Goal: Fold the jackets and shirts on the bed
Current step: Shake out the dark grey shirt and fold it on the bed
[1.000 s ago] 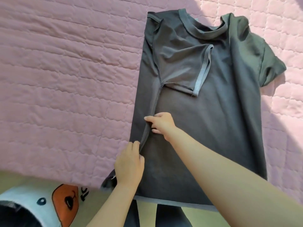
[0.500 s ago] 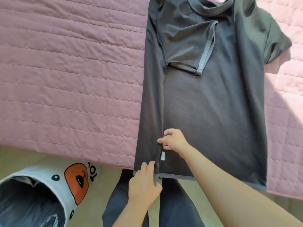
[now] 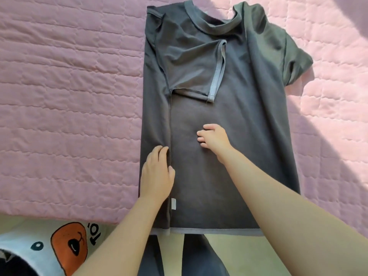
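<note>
Pressing flat-fingered, the left hand [image 3: 157, 173] pins the fold of the shirt [image 3: 201, 196] near the bed [image 3: 69, 96] edge. The right hand [image 3: 214, 138], fingers spread, smooths it.

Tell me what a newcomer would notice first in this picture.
A dark grey T-shirt lies on a pink quilted bedspread, one sleeve folded inward and the other sleeve sticking out at the right. The left hand presses flat on the folded edge near the hem, and the right hand rests on the shirt's middle.
</note>
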